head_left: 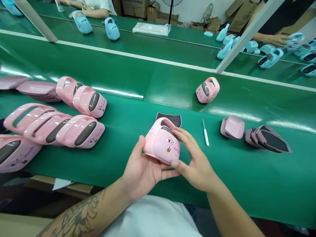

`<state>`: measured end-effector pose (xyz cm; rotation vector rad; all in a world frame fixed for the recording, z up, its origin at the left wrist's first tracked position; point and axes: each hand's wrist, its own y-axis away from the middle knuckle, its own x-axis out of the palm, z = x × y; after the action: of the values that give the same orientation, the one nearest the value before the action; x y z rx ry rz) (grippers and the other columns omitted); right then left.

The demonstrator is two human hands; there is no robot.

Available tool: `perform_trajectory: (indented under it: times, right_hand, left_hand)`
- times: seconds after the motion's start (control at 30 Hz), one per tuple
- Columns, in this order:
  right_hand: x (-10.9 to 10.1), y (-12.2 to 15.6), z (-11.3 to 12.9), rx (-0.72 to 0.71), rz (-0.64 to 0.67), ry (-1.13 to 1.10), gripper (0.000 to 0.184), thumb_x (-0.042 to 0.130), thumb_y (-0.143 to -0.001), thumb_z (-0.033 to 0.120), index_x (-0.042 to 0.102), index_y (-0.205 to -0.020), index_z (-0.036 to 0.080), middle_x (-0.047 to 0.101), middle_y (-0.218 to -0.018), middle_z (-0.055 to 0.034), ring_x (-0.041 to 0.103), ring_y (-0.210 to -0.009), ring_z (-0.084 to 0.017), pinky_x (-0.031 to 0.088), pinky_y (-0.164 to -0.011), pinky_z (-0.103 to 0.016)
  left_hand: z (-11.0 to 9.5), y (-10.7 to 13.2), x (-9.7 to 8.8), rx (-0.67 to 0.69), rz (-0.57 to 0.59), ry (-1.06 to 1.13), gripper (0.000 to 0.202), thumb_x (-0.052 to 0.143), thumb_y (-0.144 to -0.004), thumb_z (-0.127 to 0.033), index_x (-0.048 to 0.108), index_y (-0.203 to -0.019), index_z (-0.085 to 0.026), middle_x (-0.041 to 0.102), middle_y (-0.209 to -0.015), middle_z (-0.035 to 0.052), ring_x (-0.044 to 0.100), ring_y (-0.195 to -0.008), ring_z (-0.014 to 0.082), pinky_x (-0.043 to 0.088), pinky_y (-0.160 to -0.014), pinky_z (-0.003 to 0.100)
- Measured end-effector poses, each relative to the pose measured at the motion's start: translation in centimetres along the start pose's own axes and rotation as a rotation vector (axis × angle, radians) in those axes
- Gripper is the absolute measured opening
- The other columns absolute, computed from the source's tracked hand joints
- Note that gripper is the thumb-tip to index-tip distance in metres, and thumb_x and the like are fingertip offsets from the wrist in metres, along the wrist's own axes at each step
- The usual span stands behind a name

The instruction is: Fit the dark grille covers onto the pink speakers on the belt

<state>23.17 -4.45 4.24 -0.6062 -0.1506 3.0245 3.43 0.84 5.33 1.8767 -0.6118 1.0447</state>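
Observation:
A pink plastic case (pixel 161 142) with a handle and a cartoon print sits in my two hands just above the green belt (pixel 138 82). My left hand (pixel 142 169) cups it from below and the left, palm up, thumb against its side. My right hand (pixel 194 158) grips its right side, fingers curled over the top edge near the dark panel. A loose dark panel piece (pixel 170 118) lies on the belt right behind the case. A small white tool (pixel 205 133) lies to the right of my hands.
Several finished pink cases (pixel 81 130) lie in rows at the left. One pink case (pixel 207 90) lies alone on the belt beyond. Stacks of pink lids (pixel 232 126) and dark panels (pixel 270 140) sit at the right. Other people handle blue cases (pixel 270 58) across the far belt.

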Motion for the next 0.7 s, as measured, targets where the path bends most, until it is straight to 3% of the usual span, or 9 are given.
perform_trajectory:
  times: [0.07, 0.13, 0.33, 0.5, 0.6, 0.7]
  right_hand:
    - [0.3, 0.2, 0.1, 0.032, 0.084, -0.001, 0.096, 0.087, -0.086, 0.051, 0.040, -0.168, 0.037, 0.038, -0.177, -0.0071, 0.033, -0.165, -0.036, 0.031, -0.135, -0.062]
    - [0.4, 0.3, 0.2, 0.075, 0.085, 0.011, 0.103, 0.089, -0.084, 0.047, 0.034, -0.171, 0.037, 0.039, -0.176, -0.0085, 0.037, -0.163, -0.037, 0.034, -0.133, -0.064]
    - [0.6, 0.1, 1.0, 0.145, 0.000, 0.052, 0.100, 0.089, -0.080, 0.054, 0.044, -0.166, 0.031, 0.050, -0.169, -0.0127, 0.044, -0.157, -0.042, 0.038, -0.128, -0.069]
    - [0.9, -0.2, 2.9, 0.111, -0.075, 0.160, 0.097, 0.085, -0.078, 0.067, 0.051, -0.160, 0.029, 0.059, -0.160, -0.0131, 0.051, -0.148, -0.041, 0.045, -0.121, -0.067]
    - [1.2, -0.3, 3.8, 0.069, -0.111, 0.246, 0.106, 0.087, -0.073, 0.074, 0.047, -0.161, 0.030, 0.060, -0.158, -0.0122, 0.051, -0.146, -0.042, 0.045, -0.120, -0.068]
    - [1.8, -0.2, 4.5, -0.048, -0.164, 0.344, 0.115, 0.091, -0.069, 0.074, 0.040, -0.162, 0.031, 0.064, -0.153, -0.0119, 0.054, -0.142, -0.042, 0.039, -0.122, -0.070]
  left_hand:
    - [0.2, 0.2, 0.3, -0.045, -0.002, -0.016, 0.089, 0.034, -0.101, -0.085, 0.061, -0.152, -0.016, 0.077, -0.131, 0.0216, 0.078, -0.103, 0.0336, 0.059, -0.099, 0.054]
    - [0.3, 0.2, 0.5, -0.095, 0.016, -0.030, 0.094, 0.029, -0.100, -0.088, 0.061, -0.153, -0.017, 0.076, -0.132, 0.0214, 0.076, -0.102, 0.0333, 0.057, -0.100, 0.055]
    - [0.0, -0.1, 0.5, -0.129, 0.014, 0.022, 0.096, 0.026, -0.098, -0.087, 0.060, -0.154, -0.017, 0.078, -0.128, 0.0209, 0.074, -0.107, 0.0355, 0.051, -0.105, 0.057]
    - [0.2, -0.2, -0.1, -0.108, 0.079, 0.076, 0.076, 0.031, -0.103, -0.073, 0.061, -0.153, -0.024, 0.078, -0.133, 0.0143, 0.074, -0.120, 0.0364, 0.052, -0.107, 0.052]
    - [0.5, -0.3, -0.4, -0.084, 0.116, 0.114, 0.068, 0.030, -0.106, -0.064, 0.061, -0.152, -0.025, 0.076, -0.137, 0.0123, 0.071, -0.127, 0.0359, 0.053, -0.108, 0.051]
    - [0.6, -0.4, -0.4, -0.116, 0.178, 0.135, 0.067, 0.033, -0.107, -0.065, 0.061, -0.151, -0.022, 0.075, -0.138, 0.0136, 0.070, -0.130, 0.0366, 0.054, -0.108, 0.051]
